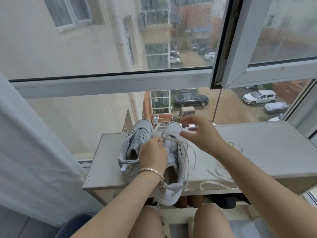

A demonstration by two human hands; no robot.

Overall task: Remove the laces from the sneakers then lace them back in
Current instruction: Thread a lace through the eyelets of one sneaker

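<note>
Rain-streaked windows back a pale desk. One sneaker sits toward its left end, its heel logo too small to read. Beside it the left hand, bracelet on the wrist, pinches a lace above the second sneaker. The right hand hovers over that toe, fingers spread and blurred. A loose lace lies rightward.

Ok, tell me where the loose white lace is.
In the head view the loose lace lies on the grey shelf top, right of the nearer sneaker, close to the front edge and beside the right forearm.
</note>
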